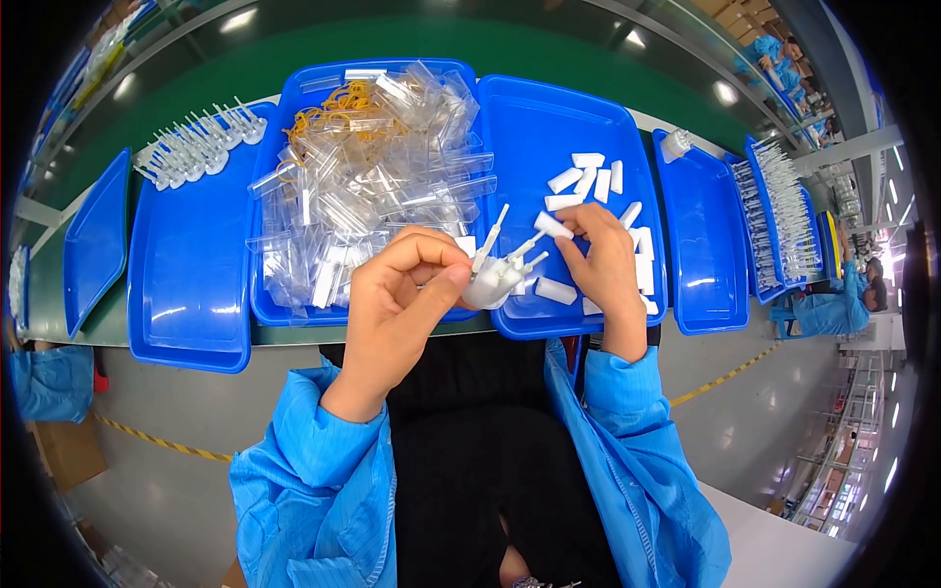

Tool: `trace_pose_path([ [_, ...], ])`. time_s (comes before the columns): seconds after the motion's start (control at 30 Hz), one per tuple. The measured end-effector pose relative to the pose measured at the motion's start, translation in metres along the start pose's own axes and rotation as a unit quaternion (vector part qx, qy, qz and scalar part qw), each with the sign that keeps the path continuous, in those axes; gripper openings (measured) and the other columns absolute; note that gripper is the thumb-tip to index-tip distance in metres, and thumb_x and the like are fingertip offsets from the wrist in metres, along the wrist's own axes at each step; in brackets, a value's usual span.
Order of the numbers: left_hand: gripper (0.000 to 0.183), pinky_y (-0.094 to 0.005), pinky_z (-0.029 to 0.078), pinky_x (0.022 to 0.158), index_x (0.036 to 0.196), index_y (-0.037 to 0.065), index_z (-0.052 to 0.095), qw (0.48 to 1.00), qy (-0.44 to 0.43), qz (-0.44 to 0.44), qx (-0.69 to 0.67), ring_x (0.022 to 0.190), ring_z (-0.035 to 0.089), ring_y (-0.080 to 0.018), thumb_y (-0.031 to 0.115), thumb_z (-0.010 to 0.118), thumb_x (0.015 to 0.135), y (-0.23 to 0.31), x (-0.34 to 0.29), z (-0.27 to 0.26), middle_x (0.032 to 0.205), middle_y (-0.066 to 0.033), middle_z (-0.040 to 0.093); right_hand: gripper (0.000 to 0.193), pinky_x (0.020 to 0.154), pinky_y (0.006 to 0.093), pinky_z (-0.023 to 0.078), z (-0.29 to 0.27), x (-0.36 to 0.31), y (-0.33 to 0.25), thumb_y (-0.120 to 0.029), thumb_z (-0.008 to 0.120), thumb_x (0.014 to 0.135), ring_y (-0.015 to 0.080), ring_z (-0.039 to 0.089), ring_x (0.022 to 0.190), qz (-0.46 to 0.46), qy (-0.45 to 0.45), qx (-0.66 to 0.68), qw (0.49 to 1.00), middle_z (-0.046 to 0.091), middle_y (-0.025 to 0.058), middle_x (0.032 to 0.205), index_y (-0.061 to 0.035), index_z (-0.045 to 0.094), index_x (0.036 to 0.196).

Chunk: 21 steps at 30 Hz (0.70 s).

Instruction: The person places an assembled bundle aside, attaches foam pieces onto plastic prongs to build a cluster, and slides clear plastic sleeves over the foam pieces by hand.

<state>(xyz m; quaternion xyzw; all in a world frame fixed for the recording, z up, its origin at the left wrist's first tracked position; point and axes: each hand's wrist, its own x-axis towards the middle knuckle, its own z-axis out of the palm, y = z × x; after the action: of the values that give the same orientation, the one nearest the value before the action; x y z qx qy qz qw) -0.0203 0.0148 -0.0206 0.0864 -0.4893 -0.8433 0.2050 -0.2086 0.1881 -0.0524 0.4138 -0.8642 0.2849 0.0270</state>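
Note:
Between the thumb and fingers of my left hand [397, 299] is a white plastic part with several thin prongs [493, 285], its prongs pointing up and to the right. My right hand [606, 263] pinches a short white tube [554, 225] at the tip of one prong; whether the prong is inside it I cannot tell. Below lies a blue tray [529, 108] with several loose white tubes [565, 180]. To its left, another blue tray [294, 83] is heaped with clear plastic sleeves [338, 211] and yellow rubber bands [343, 113].
At the left, a blue tray [191, 294] carries several upright white pronged parts [201, 147] at its far end. On the right stand a blue tray [701, 235] with a small bundle and racks of white pronged parts [784, 206]. Co-workers [833, 309] in blue sit farther off.

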Motion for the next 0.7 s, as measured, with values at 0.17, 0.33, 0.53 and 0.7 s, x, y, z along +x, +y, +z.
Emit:
trace_pose_path([
  [0.17,0.012,-0.0270,0.060,0.071,0.093,-0.006,0.065,0.996,0.047,0.026,0.068,0.089,0.064,-0.0164,-0.007,0.068,0.081,-0.005,0.003,0.003,0.101,-0.0084,0.056,0.019,0.065,0.0290,0.052,-0.004,-0.005,-0.010,0.001,0.061,0.085,0.0169,0.065,0.074,0.017,0.096,0.145,0.985,0.067,0.0120,0.090,-0.0008,0.063,0.104],
  [0.33,0.016,-0.0251,0.059,0.074,0.092,-0.005,0.065,0.957,0.063,0.119,0.258,0.088,0.063,-0.0149,-0.012,0.067,0.078,-0.007,0.003,0.013,0.100,-0.0088,0.056,0.018,0.066,0.0267,0.049,-0.040,-0.019,-0.054,0.000,0.051,0.088,0.0162,0.059,0.074,-0.068,0.209,0.423,0.879,0.061,0.0132,0.091,0.0029,0.065,0.100],
  [0.53,0.013,-0.0245,0.059,0.073,0.091,-0.005,0.066,0.928,0.059,0.194,0.313,0.088,0.063,-0.0146,-0.008,0.069,0.079,-0.010,0.003,0.016,0.100,-0.0094,0.055,0.011,0.077,0.0293,0.043,-0.031,-0.012,-0.087,0.002,0.059,0.085,0.0176,0.054,0.088,-0.123,0.186,0.353,0.909,0.060,0.0117,0.091,0.0022,0.062,0.095],
  [0.7,0.013,-0.0249,0.056,0.068,0.087,-0.002,0.068,0.873,0.094,0.273,0.393,0.084,0.063,-0.0160,-0.007,0.071,0.076,-0.006,-0.002,0.012,0.096,-0.0106,0.059,0.013,0.075,0.0276,0.043,-0.028,-0.011,-0.088,0.003,0.068,0.080,0.0164,0.056,0.083,-0.050,0.201,0.319,0.925,0.062,0.0094,0.087,0.0010,0.062,0.091],
])
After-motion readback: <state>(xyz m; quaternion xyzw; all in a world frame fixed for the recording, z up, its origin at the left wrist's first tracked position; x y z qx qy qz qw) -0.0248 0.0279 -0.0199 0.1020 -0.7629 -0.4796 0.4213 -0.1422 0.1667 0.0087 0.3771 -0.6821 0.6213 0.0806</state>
